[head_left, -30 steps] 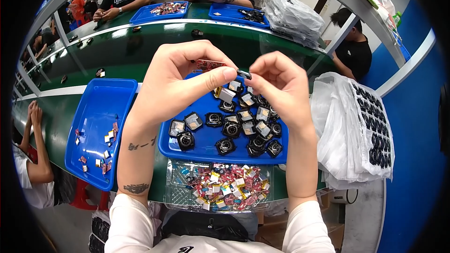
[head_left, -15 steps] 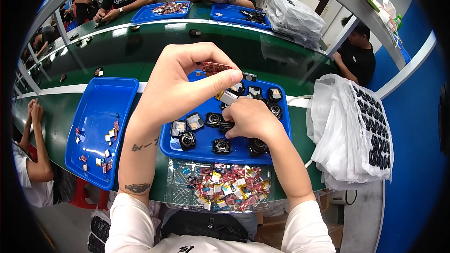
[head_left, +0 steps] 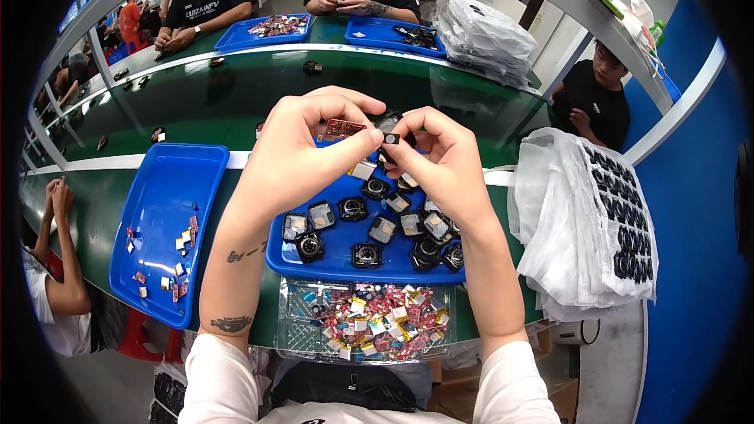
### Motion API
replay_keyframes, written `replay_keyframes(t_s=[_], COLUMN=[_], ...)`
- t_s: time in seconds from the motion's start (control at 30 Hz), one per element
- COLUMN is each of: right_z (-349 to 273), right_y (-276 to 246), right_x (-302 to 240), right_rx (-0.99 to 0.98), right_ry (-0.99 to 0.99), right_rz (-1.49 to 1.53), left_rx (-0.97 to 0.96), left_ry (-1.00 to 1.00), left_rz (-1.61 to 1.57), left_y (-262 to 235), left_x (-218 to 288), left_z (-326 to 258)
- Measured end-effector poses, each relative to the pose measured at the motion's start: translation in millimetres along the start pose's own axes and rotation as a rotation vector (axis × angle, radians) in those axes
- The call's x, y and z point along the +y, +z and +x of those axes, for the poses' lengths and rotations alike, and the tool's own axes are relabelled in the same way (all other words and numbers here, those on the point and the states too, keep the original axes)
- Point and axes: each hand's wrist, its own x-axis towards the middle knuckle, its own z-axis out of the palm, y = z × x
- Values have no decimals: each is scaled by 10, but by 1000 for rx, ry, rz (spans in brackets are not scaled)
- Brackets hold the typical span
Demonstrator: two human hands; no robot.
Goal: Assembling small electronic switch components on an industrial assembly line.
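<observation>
Both my hands are raised close together above a blue tray [head_left: 330, 250]. My left hand [head_left: 302, 145] is closed on a small red circuit board [head_left: 344, 127], with a silver-and-yellow battery [head_left: 362, 170] hanging below it. Between the two thumbs shows a small black piece with a pale round dot [head_left: 390, 139]. My right hand [head_left: 445, 161] pinches a black watch case [head_left: 388, 120], partly hidden behind the fingers. Several black watch cases [head_left: 367, 255] lie in the tray, some with round sensor backs up, others with their open insides showing.
A clear plastic tray [head_left: 298, 330] heaped with circuit boards and batteries stands nearest me. To the left is another blue tray [head_left: 153, 212] with a few boards. White-wrapped stacks of black parts [head_left: 561, 220] stand at right. Beyond, a green conveyor [head_left: 212, 102] carries watch cases; co-workers sit across it.
My right hand has risen out of the tray with a watch case and come up beside my left hand. My left hand has dropped slightly, still holding the circuit board.
</observation>
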Motion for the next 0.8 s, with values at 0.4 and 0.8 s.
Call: replay_keyframes(t_s=[0.4,0.8], right_z=[-49,-63], right_y=[7,47], right_x=[-107,-117], right_rx=[-5,-8], right_ry=[-6,-37], right_rz=[-136,-203], left_rx=[76,67], left_ry=[-84,-74], left_rz=[229,304], left_y=[76,69], left_x=[-28,-19], left_z=[23,31])
